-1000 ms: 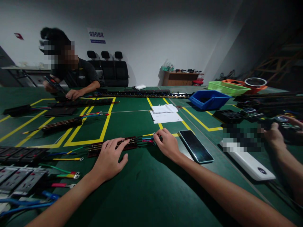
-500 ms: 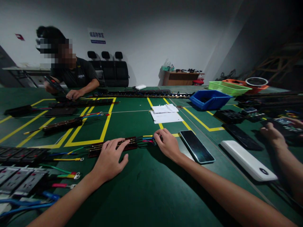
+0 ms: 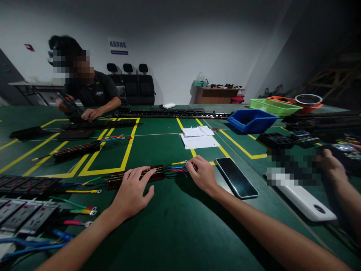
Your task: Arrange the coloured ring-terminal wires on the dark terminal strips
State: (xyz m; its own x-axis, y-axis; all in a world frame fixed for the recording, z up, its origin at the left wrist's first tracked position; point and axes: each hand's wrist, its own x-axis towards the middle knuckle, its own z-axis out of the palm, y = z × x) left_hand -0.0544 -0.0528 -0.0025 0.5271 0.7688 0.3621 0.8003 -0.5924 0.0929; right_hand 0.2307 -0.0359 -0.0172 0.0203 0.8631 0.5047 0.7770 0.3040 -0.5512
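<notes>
A dark reddish-brown strip point(image 3: 158, 172) with brass-coloured bars lies on the green table in front of me. Over its left and middle part rests my left hand point(image 3: 135, 192), palm down, fingers spread and thumb apart. Coloured wires point(image 3: 175, 169), yellow, blue and red, run from the strip's right end and carry metal terminals. At the tips of these wires, my right hand point(image 3: 203, 174) has its thumb and fingers pinched together on a wire. Exactly which wire lies between the fingertips is partly hidden. A green wire point(image 3: 94, 180) leaves the strip's left end.
A phone point(image 3: 236, 177) and a white power bank point(image 3: 307, 201) lie to the right, beside another person's hand point(image 3: 334, 165). Socket modules point(image 3: 31, 216) with ring-ended wires fill the left. Paper point(image 3: 199, 141) and a blue bin point(image 3: 251, 121) stand farther back. A co-worker point(image 3: 96, 92) holds a tool opposite.
The view has shifted slightly, so everything sits a little lower and to the right. Both my hands keep their places on the strip and wires. The other person's hand at right has moved slightly.
</notes>
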